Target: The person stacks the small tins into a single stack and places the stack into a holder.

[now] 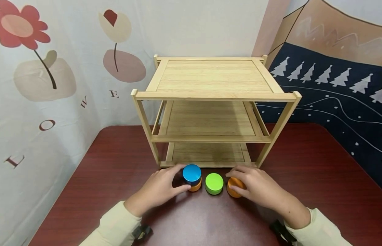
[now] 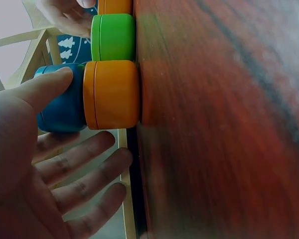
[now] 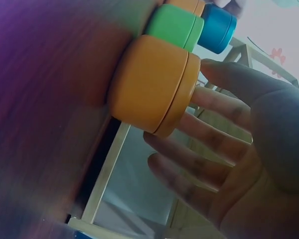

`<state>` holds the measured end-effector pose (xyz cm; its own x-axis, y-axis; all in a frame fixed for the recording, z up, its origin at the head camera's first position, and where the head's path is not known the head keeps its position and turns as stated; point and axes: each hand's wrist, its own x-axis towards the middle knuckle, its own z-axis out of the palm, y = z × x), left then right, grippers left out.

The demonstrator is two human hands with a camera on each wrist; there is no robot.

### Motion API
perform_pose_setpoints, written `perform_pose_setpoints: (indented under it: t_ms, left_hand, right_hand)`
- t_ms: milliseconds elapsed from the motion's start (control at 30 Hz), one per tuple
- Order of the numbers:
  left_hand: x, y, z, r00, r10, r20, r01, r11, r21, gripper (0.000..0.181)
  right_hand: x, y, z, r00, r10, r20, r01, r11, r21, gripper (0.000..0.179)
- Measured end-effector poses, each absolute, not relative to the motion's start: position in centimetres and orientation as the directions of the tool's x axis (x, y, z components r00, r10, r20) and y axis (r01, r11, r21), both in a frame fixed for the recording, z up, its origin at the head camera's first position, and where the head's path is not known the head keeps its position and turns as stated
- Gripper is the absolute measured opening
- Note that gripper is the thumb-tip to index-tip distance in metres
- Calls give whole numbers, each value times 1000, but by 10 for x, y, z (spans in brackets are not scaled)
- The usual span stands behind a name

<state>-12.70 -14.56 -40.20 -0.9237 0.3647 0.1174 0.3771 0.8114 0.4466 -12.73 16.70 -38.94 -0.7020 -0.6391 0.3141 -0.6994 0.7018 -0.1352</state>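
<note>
A blue round tin (image 1: 192, 173) stands stacked on an orange round tin (image 1: 195, 186). My left hand (image 1: 158, 186) pinches the blue tin, thumb on its near side and index finger at its far side; the other fingers spread loosely below in the left wrist view. Beside the stack stands a green round tin (image 1: 214, 183) with no hand on it. My right hand (image 1: 260, 184) is around a second orange tin (image 3: 152, 84), its thumb over the lid's edge and its fingers extended on the far side, not visibly gripping.
A three-tier wooden shelf (image 1: 213, 96) stands on the dark red table (image 1: 215, 222), directly behind the tins. Printed cloth hangs at the back and on both sides, with flowers (image 1: 21, 25) at left and white trees (image 1: 324, 74) at right.
</note>
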Motion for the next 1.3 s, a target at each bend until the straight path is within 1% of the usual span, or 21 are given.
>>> perform_pose_setpoints:
  t_ms: [267,467,633,767,967,1300]
  left_hand:
    - [-128,-147,-404,-908,404,106,407,799,443,61]
    - [-128,-148,-404,-909,407,91,403,799,446,59]
    - [-128,-148,-404,-914,400,69,385,803,454,57]
    - [-127,-148,-404,-914,401,65,384,800,462,56]
    - [-128,-148,-404,-914,402,56,380,799,466,55]
    - [-129,-148,-405,-917,396,42,368,805,466,56]
  right_hand:
    - [-128,169,-388,-730,-636,251,-681,705,-195,19]
    - [-127,171,-386,-723,-638,264,-689,695,-207,12]
    - [-127,173,-386,-711,-647,276,-701,684,-203,12]
    - [-127,173,-386,-711,-654,257,-701,685,-199,10]
    - [-127,175,-385,-721,-659,214,-693,689,-211,14]
    - [-128,176,-386,-714,-669,204,-700,681,-215,19]
